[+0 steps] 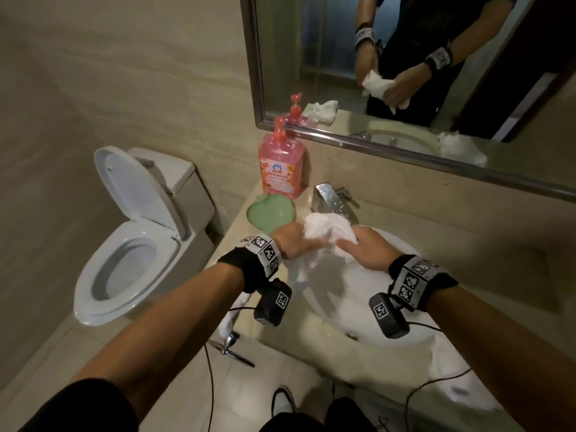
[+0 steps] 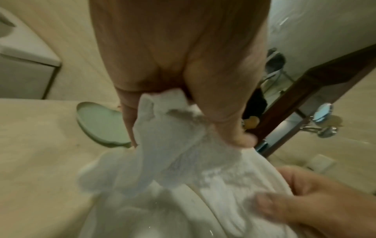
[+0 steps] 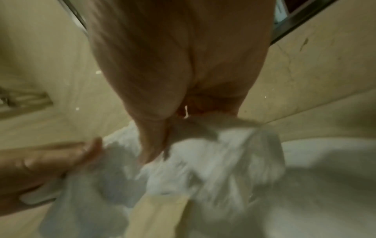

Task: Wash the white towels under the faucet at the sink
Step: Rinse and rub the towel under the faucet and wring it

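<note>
A bunched white towel (image 1: 327,230) is held over the back of the white sink basin (image 1: 358,307), just in front of the chrome faucet (image 1: 330,199). My left hand (image 1: 294,240) grips its left side and my right hand (image 1: 363,247) grips its right side. In the left wrist view the towel (image 2: 183,157) is pinched between thumb and fingers (image 2: 230,125), and the right hand (image 2: 317,201) shows at lower right. The right wrist view, blurred, has the towel (image 3: 213,161) under my right hand (image 3: 183,116). Running water cannot be made out.
A pink soap pump bottle (image 1: 280,163) and a green heart-shaped dish (image 1: 271,213) stand on the counter left of the faucet. Another white towel (image 1: 461,391) lies on the counter at lower right. An open toilet (image 1: 131,244) is on the left, a mirror (image 1: 420,57) above.
</note>
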